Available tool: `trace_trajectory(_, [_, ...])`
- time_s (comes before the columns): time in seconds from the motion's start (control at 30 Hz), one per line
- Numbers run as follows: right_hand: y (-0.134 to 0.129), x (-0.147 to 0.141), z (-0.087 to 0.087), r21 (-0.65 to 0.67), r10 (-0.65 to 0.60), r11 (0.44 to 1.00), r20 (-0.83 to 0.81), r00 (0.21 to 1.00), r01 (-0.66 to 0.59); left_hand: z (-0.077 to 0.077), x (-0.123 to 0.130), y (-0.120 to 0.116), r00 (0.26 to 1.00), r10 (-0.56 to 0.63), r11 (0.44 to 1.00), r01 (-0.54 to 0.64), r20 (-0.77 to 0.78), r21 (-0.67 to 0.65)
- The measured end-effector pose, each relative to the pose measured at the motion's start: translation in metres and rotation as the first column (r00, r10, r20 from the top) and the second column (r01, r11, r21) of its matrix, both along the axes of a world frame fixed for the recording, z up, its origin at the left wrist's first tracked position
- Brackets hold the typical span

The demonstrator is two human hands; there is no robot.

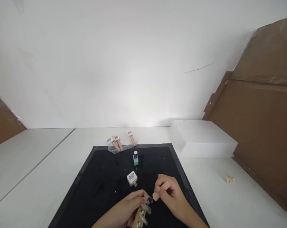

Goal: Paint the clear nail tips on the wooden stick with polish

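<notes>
My left hand (134, 202) grips a wooden nail-tip stand (136, 220) at the lower middle. Several clear nail tips (146, 208) stick out from its metal posts, and the far tip (150, 199) looks dark. Just to the right, my right hand (168, 193) is closed around a pink polish cap (166, 185), its end close to the dark tip; no brush can be made out. Beyond my left hand, a white square polish bottle (132, 178) lies on its side, its bare neck showing. Farther back stands a teal nail polish bottle (136, 159) with a black-and-white cap.
A clear tray (115, 151) with several pink-capped polish bottles sits at the black mat's (103, 177) back edge. At the right are a white plastic box (205, 139) and small cream-coloured rings (228, 180). A brown cardboard panel (259, 126) borders the right side.
</notes>
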State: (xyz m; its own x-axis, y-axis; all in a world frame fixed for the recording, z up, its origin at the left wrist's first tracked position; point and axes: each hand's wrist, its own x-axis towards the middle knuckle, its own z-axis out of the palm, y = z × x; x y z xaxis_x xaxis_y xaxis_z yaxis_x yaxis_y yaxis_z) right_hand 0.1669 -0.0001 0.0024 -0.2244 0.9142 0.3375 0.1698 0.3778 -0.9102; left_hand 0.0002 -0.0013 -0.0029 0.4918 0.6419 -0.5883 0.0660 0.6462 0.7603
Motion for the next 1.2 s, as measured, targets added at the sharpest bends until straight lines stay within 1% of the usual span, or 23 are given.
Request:
trace_trajectory(0.2, [0.000, 0.000, -0.003, -0.117, -0.033, 0.993, -0.200, 0.979, 0.010, 0.005, -0.001, -0.001, 1.000, -0.013, 1.000, 0.013, -0.013, -0.007])
trace_trajectory(0.33, [0.003, 0.001, -0.012, -0.242, -0.028, 0.969, -0.311, 0.950, -0.051, 0.004, -0.001, -0.003, 1.000, -0.022, 1.000, 0.022, 0.005, 0.001])
trace_trajectory(0.43, [0.005, 0.000, -0.017, -0.312, -0.040, 0.947, -0.358, 0.933, -0.078, 0.004, -0.001, -0.003, 1.000, -0.020, 1.000, 0.020, -0.005, -0.007])
trace_trajectory(0.6, [0.007, -0.001, -0.018, -0.363, -0.062, 0.928, -0.372, 0.926, -0.084, 0.003, -0.001, -0.004, 1.000, -0.022, 1.000, 0.022, 0.000, -0.018])
trace_trajectory(0.73, [0.008, -0.002, -0.018, -0.375, -0.040, 0.921, -0.355, 0.934, -0.103, 0.002, 0.000, -0.003, 0.999, -0.039, 0.999, 0.039, 0.023, -0.008])
trace_trajectory(0.83, [0.008, -0.002, -0.017, -0.386, -0.033, 0.917, -0.333, 0.942, -0.104, 0.002, 0.000, -0.003, 0.999, -0.031, 0.999, 0.031, 0.026, -0.009])
trace_trajectory(1.0, [0.007, -0.003, -0.013, -0.419, -0.069, 0.906, -0.280, 0.958, -0.058, 0.004, 0.001, -0.003, 0.999, -0.036, 0.999, 0.037, 0.007, -0.016])
trace_trajectory(1.2, [0.008, -0.003, -0.012, -0.434, -0.127, 0.901, -0.284, 0.950, -0.010, 0.004, -0.002, -0.003, 0.998, -0.065, 0.998, 0.065, 0.007, 0.008])
